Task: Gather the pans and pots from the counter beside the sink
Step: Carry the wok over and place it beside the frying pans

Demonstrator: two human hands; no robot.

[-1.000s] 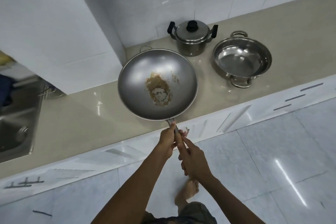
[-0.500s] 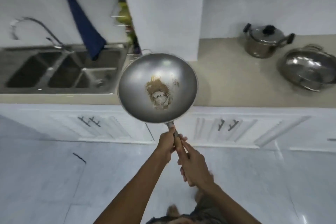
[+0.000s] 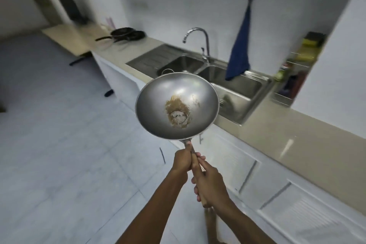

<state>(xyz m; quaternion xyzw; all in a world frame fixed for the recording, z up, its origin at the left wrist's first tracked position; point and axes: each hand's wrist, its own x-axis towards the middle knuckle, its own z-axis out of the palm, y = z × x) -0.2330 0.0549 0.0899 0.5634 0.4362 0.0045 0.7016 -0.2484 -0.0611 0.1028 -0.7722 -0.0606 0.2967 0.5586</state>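
**Both hands on the wok handle, carried level past the sink**

The left hand (image 3: 181, 161) and the right hand (image 3: 208, 180) are both wrapped tight round the long handle (image 3: 195, 159) of the wok (image 3: 177, 106), the left one up near the metal neck and the right one lower on the pale grip. The doubled grasp looks chosen for the load: a wide steel bowl on the end of a thin handle pulls hard downward, so the forward hand probably carries the weight while the rear one steadies it. Both forearms reach out in front of the body and meet at the handle, wrists fairly straight.

The wok is in the air, touching nothing, over the floor just in front of the cabinet fronts, its mouth facing up. Keeping it level makes sense, since a brown and white residue (image 3: 178, 114) sits in the bottom.

Behind it lies the double sink (image 3: 237, 93) set in the worktop (image 3: 277, 125), with a tap (image 3: 198, 42) and a hanging blue cloth (image 3: 239, 49). Far along the worktop, beyond the sink, two dark frying pans (image 3: 126, 34) rest together, seemingly where cookware is being collected.
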